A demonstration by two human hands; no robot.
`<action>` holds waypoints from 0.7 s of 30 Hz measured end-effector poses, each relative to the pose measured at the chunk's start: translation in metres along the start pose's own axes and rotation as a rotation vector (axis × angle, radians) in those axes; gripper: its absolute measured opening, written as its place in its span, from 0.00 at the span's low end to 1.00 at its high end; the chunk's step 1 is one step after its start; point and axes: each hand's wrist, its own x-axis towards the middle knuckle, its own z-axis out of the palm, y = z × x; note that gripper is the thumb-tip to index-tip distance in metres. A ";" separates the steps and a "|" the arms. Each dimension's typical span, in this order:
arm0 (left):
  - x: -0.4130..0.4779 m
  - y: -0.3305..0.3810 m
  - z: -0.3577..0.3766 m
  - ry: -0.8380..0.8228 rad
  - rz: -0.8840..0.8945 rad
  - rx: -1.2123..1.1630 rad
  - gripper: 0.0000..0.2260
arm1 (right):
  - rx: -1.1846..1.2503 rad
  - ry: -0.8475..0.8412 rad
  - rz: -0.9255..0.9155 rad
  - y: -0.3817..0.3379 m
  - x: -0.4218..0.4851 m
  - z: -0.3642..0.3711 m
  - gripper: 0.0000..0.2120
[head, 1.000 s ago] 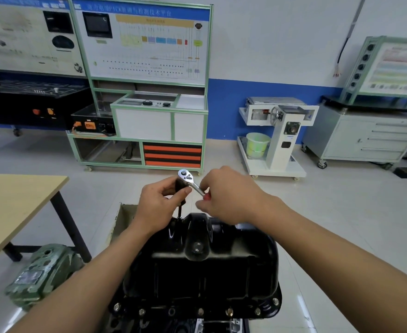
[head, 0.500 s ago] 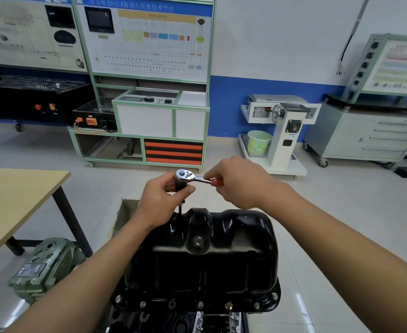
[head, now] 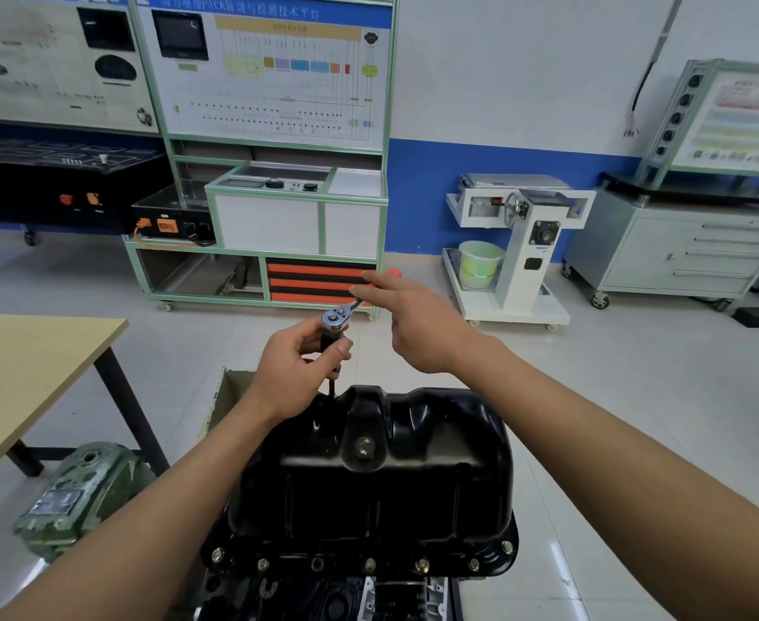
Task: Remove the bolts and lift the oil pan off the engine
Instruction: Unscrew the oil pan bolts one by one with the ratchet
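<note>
A glossy black oil pan sits upside down on the engine low in the middle, with several bolts along its near flange. At the pan's far left edge a ratchet wrench stands on a dark extension. My left hand grips the extension just under the chrome ratchet head. My right hand lies on the red-tipped handle with the fingers stretched out straight, pushing it away from me. The bolt under the socket is hidden behind the pan.
A wooden table stands at the left, with a green engine part on the floor beside it. A cardboard box sits behind the pan. A green-framed training bench, a white stand and a grey drawer cabinet line the far wall.
My right hand has swung the ratchet handle away from me and to the right, and its fingers have straightened. My left hand has stayed on the extension.
</note>
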 end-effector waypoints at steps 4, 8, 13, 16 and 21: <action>0.001 0.001 0.001 -0.001 -0.006 0.016 0.06 | -0.029 0.034 -0.007 0.001 -0.007 -0.002 0.30; 0.001 0.003 0.002 0.014 0.010 0.003 0.09 | -0.184 0.078 0.050 -0.010 -0.017 -0.011 0.17; 0.001 0.003 0.003 0.036 0.030 -0.011 0.09 | -0.228 0.030 0.105 -0.031 -0.028 -0.023 0.10; 0.002 0.001 0.002 0.047 0.042 -0.002 0.09 | -0.153 -0.020 0.096 -0.043 -0.033 -0.021 0.10; 0.003 0.001 0.002 0.081 0.048 0.010 0.10 | -0.013 -0.088 0.084 -0.052 -0.032 -0.024 0.07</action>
